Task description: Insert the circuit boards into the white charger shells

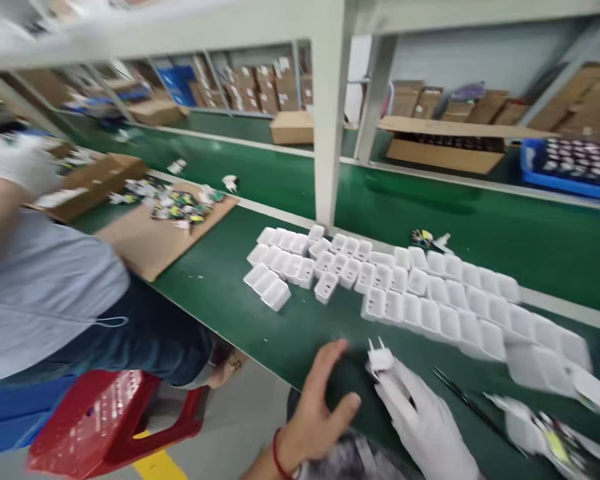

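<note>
Co-worker (pixel 45 280): far L, grey shirt, white glove, arm blurred.
Red stool (pixel 95 420): lower L, beside the counter (pixel 220 293).
Cardboard sheet (pixel 150 237): on green counter, w/ pile of small boards (pixel 180 207), yellow + green bits showing.
White cups (pixel 326 287): approx. rows from mid counter to R edge, open-top, rounded corners; some show dark slots in the base. Few at L end lie tipped.
L hand (pixel 325 400): bare, red band at wrist, thumb + fingers spread, nothing in grip, just L of plug piece.
Plug piece (pixel 381 359): white, boxy, two thin pale prongs pointing up; underside hidden. Held over counter, near side of cups.
R hand (pixel 423 417): white glove, pinching plug piece.
Tweezers (pixel 480 410): dark, on counter, R of R hand.
Wired parts (pixel 553 433): lower R, white + yellow, blurry.
</note>
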`<state>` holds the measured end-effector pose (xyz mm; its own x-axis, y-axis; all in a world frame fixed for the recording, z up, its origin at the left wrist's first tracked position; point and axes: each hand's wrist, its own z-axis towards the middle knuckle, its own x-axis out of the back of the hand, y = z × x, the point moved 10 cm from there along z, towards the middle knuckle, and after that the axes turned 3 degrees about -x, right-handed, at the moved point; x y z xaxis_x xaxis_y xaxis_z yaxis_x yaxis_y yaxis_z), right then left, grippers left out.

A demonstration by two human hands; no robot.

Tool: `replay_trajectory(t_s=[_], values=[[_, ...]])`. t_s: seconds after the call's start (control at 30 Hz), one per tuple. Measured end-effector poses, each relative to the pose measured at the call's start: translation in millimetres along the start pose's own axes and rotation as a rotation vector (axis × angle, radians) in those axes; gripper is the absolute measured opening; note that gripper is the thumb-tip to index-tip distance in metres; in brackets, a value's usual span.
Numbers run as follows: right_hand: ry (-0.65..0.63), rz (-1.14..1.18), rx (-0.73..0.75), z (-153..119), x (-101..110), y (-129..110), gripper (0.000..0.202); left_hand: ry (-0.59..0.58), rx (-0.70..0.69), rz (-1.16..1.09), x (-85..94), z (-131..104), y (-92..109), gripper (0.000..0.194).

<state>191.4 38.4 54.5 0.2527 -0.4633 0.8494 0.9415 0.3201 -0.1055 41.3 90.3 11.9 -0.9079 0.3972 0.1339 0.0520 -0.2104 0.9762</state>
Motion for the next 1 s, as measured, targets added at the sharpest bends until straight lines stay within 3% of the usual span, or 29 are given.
replay_trajectory(t_s=[0.13,0.23,0.3,0.43,0.6,0.77,0.9,0.93,1.0], values=[[0.052,0.016,-0.13,15.2,24.9,4.2,0.025,0.119,0.062,-0.046,14.0,-3.4,-11.4,0.038],[0.124,0.048,-0.299,13.8,35.8,13.0,0.036,0.143,0.101,-0.071,14.7,0.9,-11.1,0.034],[0.103,0.084,-0.327,8.3,27.9,13.1,0.038,0.148,0.108,-0.059,15.6,2.6,-8.7,0.033],[-0.024,0.118,-0.246,1.6,5.8,5.9,0.036,0.137,0.103,-0.017,16.9,4.0,-7.4,0.03],[-0.027,0.192,-0.392,-1.6,5.1,16.5,0.043,0.123,0.108,0.013,16.7,4.1,-10.5,0.031],[-0.082,0.345,-0.379,1.6,-0.1,15.1,0.039,0.103,0.13,0.123,14.8,4.9,-11.7,0.025],[0.098,0.595,-0.675,-8.1,21.6,50.2,0.03,0.129,0.097,0.113,16.3,6.9,-10.7,0.022],[0.105,0.666,-0.761,-10.8,19.9,58.0,0.028,0.135,0.086,0.114,16.6,7.3,-10.2,0.021],[-0.014,0.841,-0.903,-12.7,-0.3,64.1,0.028,0.14,0.074,0.134,16.5,7.8,-9.3,0.02]])
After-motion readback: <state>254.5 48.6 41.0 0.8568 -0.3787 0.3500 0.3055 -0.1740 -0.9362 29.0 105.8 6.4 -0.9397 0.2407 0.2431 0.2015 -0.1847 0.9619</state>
